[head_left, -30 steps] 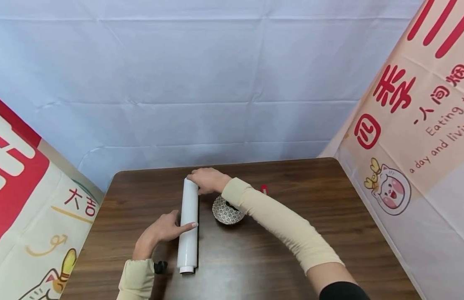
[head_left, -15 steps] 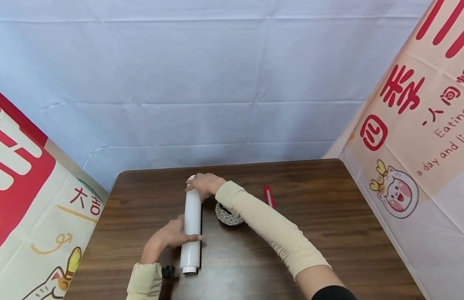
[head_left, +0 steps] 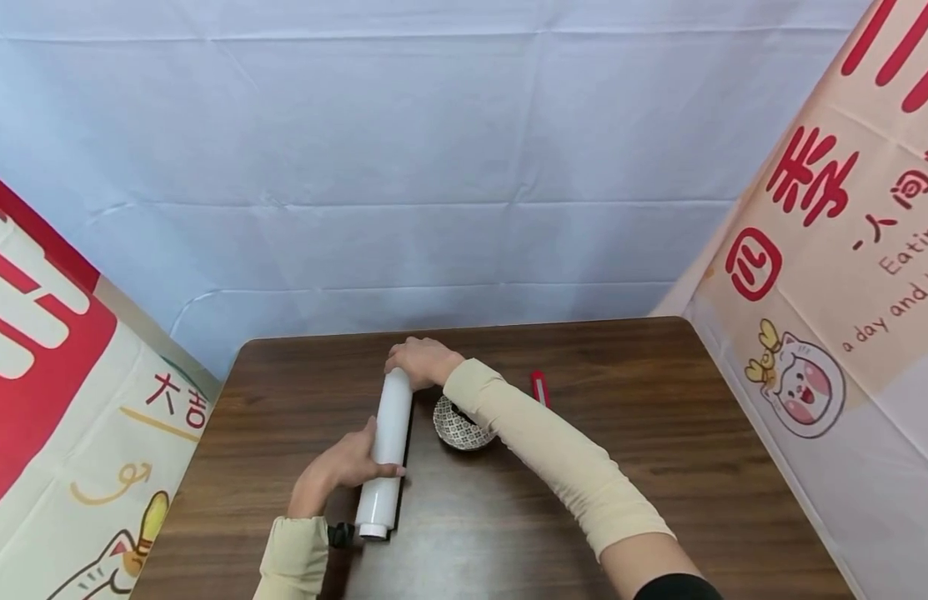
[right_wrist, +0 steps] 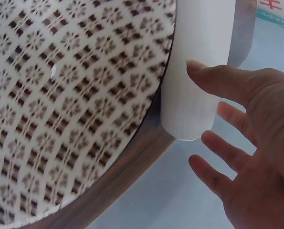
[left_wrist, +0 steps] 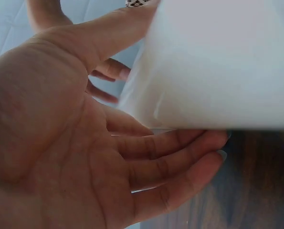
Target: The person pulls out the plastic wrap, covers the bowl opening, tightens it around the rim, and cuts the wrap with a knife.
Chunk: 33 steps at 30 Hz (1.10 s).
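A white roll of plastic wrap (head_left: 388,433) lies lengthwise on the table, its far end leaning right. My left hand (head_left: 351,460) holds it near the middle, thumb across the top. In the left wrist view the left hand's fingers (left_wrist: 175,167) curve along the lower edge of the roll (left_wrist: 223,67). My right hand (head_left: 424,362) is at the far end. In the right wrist view that hand's thumb (right_wrist: 223,81) lies against the roll (right_wrist: 199,95), while its other fingers are spread loosely past the end. A patterned dish (head_left: 459,429) sits just right of the roll, partly under the right sleeve.
A slim red tool like a box cutter (head_left: 540,387) lies behind the right forearm. The brown wooden table (head_left: 621,400) ends at a pale cloth backdrop (head_left: 433,167), with printed banners on both sides.
The roll has turned slightly, its far end swinging right. My right hand has moved right with it, its fingers slipping from over the roll to its end. The left hand keeps its hold.
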### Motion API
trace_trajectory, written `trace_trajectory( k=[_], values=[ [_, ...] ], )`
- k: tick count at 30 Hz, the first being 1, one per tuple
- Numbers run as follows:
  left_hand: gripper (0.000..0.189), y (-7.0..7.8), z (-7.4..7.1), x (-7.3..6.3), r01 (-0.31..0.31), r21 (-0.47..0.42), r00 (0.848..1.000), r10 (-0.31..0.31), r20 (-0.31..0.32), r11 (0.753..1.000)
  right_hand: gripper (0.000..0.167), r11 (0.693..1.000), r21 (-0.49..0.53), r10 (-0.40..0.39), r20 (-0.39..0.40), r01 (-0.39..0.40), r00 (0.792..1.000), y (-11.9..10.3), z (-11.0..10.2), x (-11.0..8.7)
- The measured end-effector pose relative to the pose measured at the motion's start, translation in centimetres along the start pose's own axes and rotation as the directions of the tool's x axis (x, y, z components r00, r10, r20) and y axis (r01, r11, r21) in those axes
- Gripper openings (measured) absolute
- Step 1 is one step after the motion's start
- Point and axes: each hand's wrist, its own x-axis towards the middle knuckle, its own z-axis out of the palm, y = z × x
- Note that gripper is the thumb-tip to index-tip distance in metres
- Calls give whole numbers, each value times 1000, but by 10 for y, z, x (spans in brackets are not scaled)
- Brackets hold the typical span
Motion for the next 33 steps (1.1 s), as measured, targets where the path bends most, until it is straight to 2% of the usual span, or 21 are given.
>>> trace_trajectory(
  k=[5, 8, 12, 16, 18, 20, 23, 25, 28, 33],
  values=[
    [115, -1, -8, 5, -9, 13, 1000, 9, -16, 1000, 46, 999, 0, 53, 18, -53, 998, 15, -4, -6],
    [111, -3, -11, 5, -11, 26, 999, 12, -42, 1000, 49, 997, 35, 74, 29, -75, 997, 27, -6, -8],
    [107, -5, -5, 2, 0, 63, 997, 5, -83, 998, 61, 987, 134, 88, 38, -92, 995, 42, -5, -11],
    [115, -5, 5, -6, 38, 90, 993, -28, -115, 995, 75, 961, 235, 131, 67, -143, 989, 55, 2, -14],
    [117, -6, 9, -10, 56, 102, 991, -42, -129, 993, 78, 931, 319, 155, 89, -175, 984, 60, 7, -16],
    [108, -6, 10, -11, 64, 119, 988, -46, -149, 991, 79, 894, 402, 172, 101, -199, 980, 65, 11, -19],
    [88, -6, 10, -9, 54, 155, 980, -22, -198, 986, 78, 847, 493, 176, 92, -198, 980, 72, 17, -24],
    [81, -8, 9, -6, 37, 179, 972, 5, -233, 983, 76, 825, 529, 187, 76, -199, 979, 76, 19, -27],
    [84, -11, 5, 2, 12, 215, 959, 50, -280, 976, 71, 777, 593, 225, 51, -210, 973, 86, 22, -34],
    [90, -20, -3, 21, -11, 304, 931, 120, -344, 953, 63, 672, 710, 275, 25, -210, 961, 108, 32, -52]
  ],
)
